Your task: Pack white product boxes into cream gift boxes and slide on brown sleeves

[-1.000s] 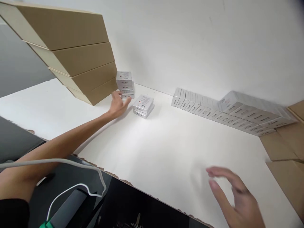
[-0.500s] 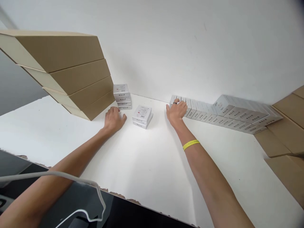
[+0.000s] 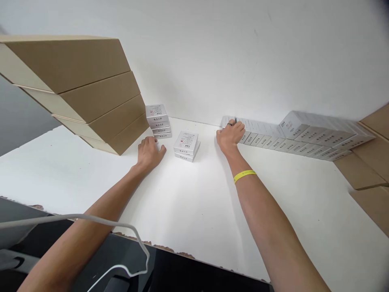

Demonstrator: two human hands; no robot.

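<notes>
One thin white cable (image 3: 100, 220) loops across the lower left of the frame, before a white tabletop (image 3: 206, 219) with a chipped edge. Left of centre, the left hand (image 3: 149, 155) is loosely bent, thumb parted from the fingers, nothing visibly held. Just right of it, two flat silver-white printed cartons (image 3: 186, 142) lie stacked askew. Right of centre, the right hand (image 3: 230, 137) curls over the left end of a row of upright silver-white cartons (image 3: 275, 140); whether it grips one, I cannot tell. Beyond the left hand, four similar stacked cartons (image 3: 158, 121) stand beside large tan cardboard boxes (image 3: 94, 93), upper left.
</notes>
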